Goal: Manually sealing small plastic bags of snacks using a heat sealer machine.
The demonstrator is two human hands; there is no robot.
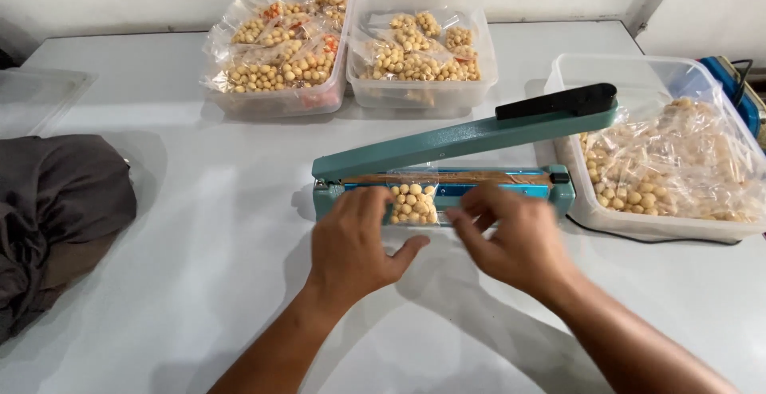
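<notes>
Both hands, left hand [351,238] and right hand [511,238], hold a small bag of beans [412,204] (fingers flanking it) on the open sealer [447,172].

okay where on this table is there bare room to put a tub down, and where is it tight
Bare table lies between the dark cloth and the heat sealer, and in front of both hands. A narrower strip runs between the sealer and the two back tubs. It is crowded at the right, where the big tub stands against the sealer's end.
</notes>
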